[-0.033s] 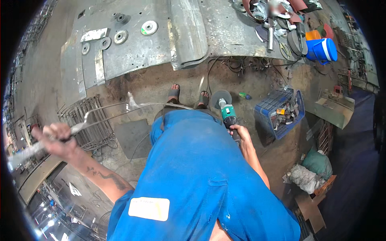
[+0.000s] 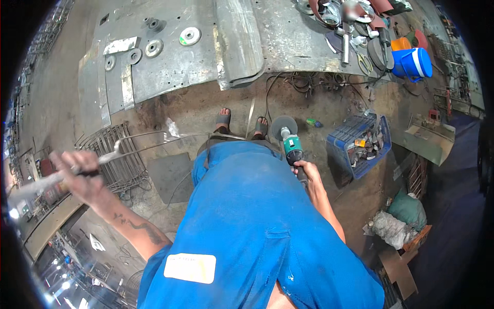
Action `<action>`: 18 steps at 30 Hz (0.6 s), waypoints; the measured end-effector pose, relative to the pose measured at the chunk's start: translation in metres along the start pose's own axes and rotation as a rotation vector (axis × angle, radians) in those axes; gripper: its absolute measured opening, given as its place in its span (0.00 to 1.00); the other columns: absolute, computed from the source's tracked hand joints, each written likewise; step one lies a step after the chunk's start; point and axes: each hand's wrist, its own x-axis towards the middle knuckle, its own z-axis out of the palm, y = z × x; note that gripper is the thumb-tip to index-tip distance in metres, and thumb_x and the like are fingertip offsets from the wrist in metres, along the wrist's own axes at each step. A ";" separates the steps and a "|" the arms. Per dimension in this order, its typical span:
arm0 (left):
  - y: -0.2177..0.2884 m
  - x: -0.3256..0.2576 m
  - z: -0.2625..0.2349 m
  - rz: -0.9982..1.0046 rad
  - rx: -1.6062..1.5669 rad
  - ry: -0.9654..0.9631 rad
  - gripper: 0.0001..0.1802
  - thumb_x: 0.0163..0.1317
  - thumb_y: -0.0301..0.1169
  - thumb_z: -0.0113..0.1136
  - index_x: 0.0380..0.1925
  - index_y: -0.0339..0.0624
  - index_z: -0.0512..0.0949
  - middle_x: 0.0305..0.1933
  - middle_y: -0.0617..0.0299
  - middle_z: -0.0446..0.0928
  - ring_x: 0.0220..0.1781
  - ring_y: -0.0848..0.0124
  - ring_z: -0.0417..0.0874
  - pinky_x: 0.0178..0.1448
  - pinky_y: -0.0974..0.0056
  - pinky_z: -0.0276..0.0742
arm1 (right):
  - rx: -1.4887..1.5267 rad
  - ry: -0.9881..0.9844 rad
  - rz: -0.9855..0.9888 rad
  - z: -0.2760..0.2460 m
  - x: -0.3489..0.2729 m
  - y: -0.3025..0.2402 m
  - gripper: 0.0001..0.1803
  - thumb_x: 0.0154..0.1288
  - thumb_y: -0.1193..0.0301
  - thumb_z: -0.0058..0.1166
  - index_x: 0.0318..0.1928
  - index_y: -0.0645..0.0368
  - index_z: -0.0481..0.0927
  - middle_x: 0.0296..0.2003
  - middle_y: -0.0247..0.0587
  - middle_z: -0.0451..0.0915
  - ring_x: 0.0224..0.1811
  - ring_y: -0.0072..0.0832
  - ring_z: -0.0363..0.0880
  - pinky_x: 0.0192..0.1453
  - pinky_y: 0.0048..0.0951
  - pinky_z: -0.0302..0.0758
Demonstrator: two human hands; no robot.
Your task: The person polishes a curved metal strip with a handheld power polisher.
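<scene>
Out at the left, my left hand is closed round a long silvery bent metal bar. Thin rods run from it toward my waist, and its outer end is blurred near the picture's left rim. At my right side, my right hand grips the rear of a green and black angle grinder. Its round grey disc points away from me, beside my right foot, apart from the bar. Whether the disc is spinning, I cannot tell.
Ahead stands a metal-topped table with several grinding discs. A blue jug sits at its right end. A blue crate of scraps is on the floor to my right; a wire rack lies left. Cables trail under the table.
My left hand and the metal bar have shifted slightly to the right and away from me. The grinder and my right hand stay almost where they were.
</scene>
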 end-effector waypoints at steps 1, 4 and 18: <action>-0.013 -0.015 0.024 0.010 -0.003 -0.120 0.24 0.77 0.45 0.49 0.20 0.48 0.70 0.13 0.65 0.69 0.12 0.75 0.67 0.17 0.69 0.61 | -0.021 0.010 0.000 -0.004 -0.001 0.001 0.13 0.59 0.74 0.57 0.41 0.73 0.76 0.23 0.47 0.81 0.16 0.30 0.77 0.20 0.32 0.76; -0.067 -0.050 0.063 -0.113 0.380 -0.282 0.14 0.75 0.34 0.54 0.32 0.35 0.76 0.21 0.55 0.78 0.18 0.70 0.76 0.25 0.65 0.75 | -0.045 0.013 -0.021 -0.014 -0.005 -0.005 0.14 0.58 0.74 0.57 0.41 0.73 0.76 0.24 0.48 0.81 0.17 0.30 0.78 0.20 0.32 0.77; -0.278 -0.119 0.162 -0.167 0.855 -0.549 0.23 0.57 0.45 0.75 0.35 0.32 0.86 0.28 0.56 0.87 0.31 0.81 0.81 0.36 0.64 0.78 | 0.003 0.033 -0.113 -0.066 0.005 0.010 0.13 0.57 0.73 0.58 0.37 0.75 0.79 0.23 0.50 0.82 0.18 0.31 0.79 0.22 0.32 0.79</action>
